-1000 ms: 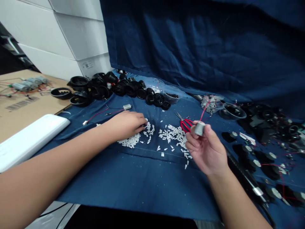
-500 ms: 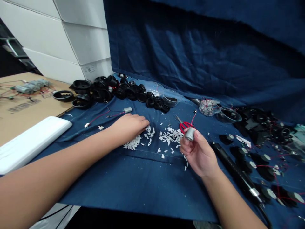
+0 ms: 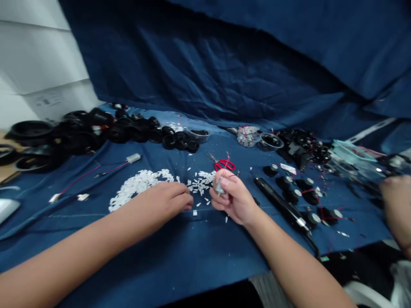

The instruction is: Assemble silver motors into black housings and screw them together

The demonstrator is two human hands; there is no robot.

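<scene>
My right hand [image 3: 233, 194] is closed around a small silver motor [image 3: 220, 186], its shaft end pointing down toward me and a wire showing behind the fingers. To its left, my left hand [image 3: 170, 199] has its fingers bent and pressed together just over the blue cloth; whatever they pinch is hidden. Small white plastic connectors lie in a large pile [image 3: 136, 185] behind the left wrist and in a smaller scatter [image 3: 201, 182] between the hands. Just beyond the right hand are red-handled scissors [image 3: 224, 164].
Black round housings [image 3: 122, 128] crowd the back left. A motor with wires [image 3: 133, 158] lies at left. Right of my hand are a black pen-shaped electric tool [image 3: 282, 205] and several black parts with motors [image 3: 310, 185]. Another person's hand [image 3: 398, 209] is at the right edge.
The view has swung right, bringing another person's hand in. My left hand has left the white connectors and come nearer the right hand, which still holds the motor, now tilted.
</scene>
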